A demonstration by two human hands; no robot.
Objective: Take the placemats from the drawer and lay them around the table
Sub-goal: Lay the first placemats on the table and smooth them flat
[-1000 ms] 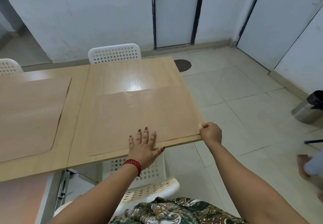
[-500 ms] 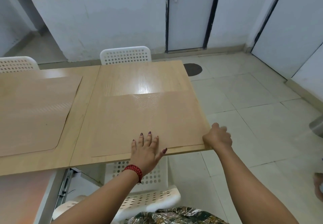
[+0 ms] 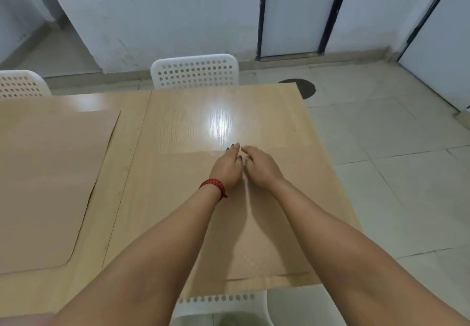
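Left grip (image 3: 226, 170), right grip (image 3: 262, 168) — blurred, seemingly flat on placemat (image 3: 318, 185)

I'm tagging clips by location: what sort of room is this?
Probably a plain dining or meeting room: a wooden table laid with placemats, white perforated chairs tucked in, tiled floor.

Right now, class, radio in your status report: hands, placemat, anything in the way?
Left hand, right hand open, side by side at far edge of placemat. It lies flat on table, second placemat to its left. Nothing else on it.
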